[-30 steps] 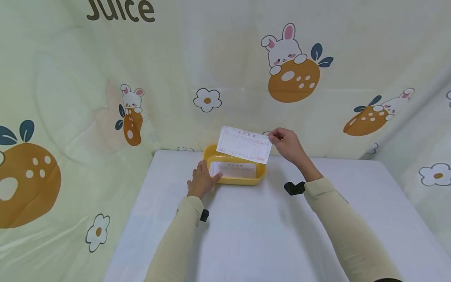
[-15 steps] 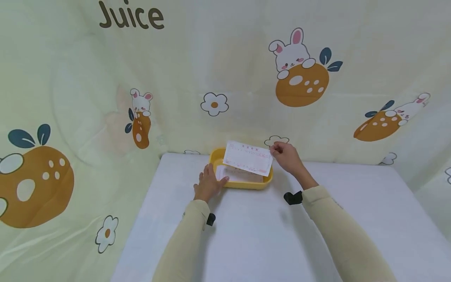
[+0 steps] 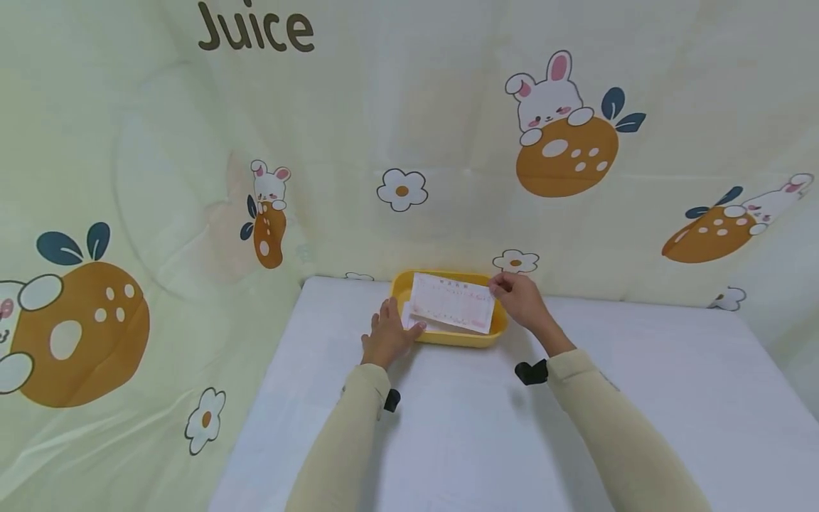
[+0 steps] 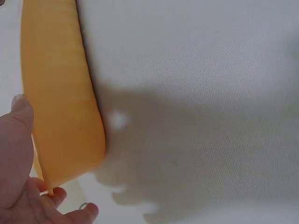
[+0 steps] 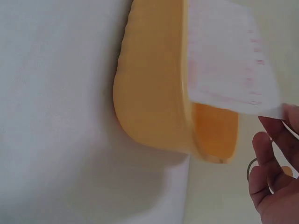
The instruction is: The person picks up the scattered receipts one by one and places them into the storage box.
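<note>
A shallow yellow plastic tray (image 3: 457, 340) stands near the back edge of the white-covered table. Between its right thumb and index finger, my right hand (image 3: 520, 302) pinches the upper right corner of a white printed paper slip (image 3: 451, 302). The slip slants over the tray, its lower edge inside the rim, and shows red print in the right wrist view. Under it lies another paper slip (image 3: 407, 314), mostly covered. My left hand (image 3: 387, 338) holds the tray's left corner, thumb at the near rim and fingers around the left end, as the left wrist view shows.
White cloth covers the table (image 3: 461, 427). A pale curtain (image 3: 448, 128) printed with rabbits, oranges and flowers hangs right behind the tray. Black wrist-worn devices (image 3: 532, 372) sit below the beige sleeves (image 3: 614, 419).
My right hand has lowered the pinched slip from above the tray down into it, covering most of the slip beneath. My left hand stays on the tray corner. The head view has shifted slightly.
</note>
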`<state>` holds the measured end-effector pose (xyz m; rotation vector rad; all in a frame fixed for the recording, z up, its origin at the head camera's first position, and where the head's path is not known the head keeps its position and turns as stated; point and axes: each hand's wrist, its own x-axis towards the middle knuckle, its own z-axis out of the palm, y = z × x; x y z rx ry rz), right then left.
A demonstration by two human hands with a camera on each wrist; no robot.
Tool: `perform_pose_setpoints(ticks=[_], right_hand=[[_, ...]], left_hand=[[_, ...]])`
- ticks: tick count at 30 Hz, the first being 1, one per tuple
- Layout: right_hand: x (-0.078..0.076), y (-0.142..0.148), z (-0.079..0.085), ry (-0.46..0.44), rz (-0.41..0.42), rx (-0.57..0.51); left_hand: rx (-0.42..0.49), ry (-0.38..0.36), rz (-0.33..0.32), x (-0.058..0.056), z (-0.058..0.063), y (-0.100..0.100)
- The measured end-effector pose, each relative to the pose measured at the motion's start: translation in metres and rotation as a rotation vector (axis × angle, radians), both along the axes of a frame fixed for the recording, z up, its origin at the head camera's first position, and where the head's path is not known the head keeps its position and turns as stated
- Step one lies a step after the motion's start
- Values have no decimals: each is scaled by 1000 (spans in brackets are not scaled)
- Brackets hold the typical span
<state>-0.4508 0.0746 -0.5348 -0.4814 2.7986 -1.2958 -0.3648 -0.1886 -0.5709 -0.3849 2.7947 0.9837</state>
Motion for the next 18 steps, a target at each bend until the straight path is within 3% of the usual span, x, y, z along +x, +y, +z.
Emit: perform_pose_setpoints(ticks=[8,18], right_hand=[[8,0,1,-45,-56,-39],[11,4,-2,-49,-56,-39]], left_hand=[[6,-18,26,-1,5,-2],[-9,-32,24,-4,-2,-7]])
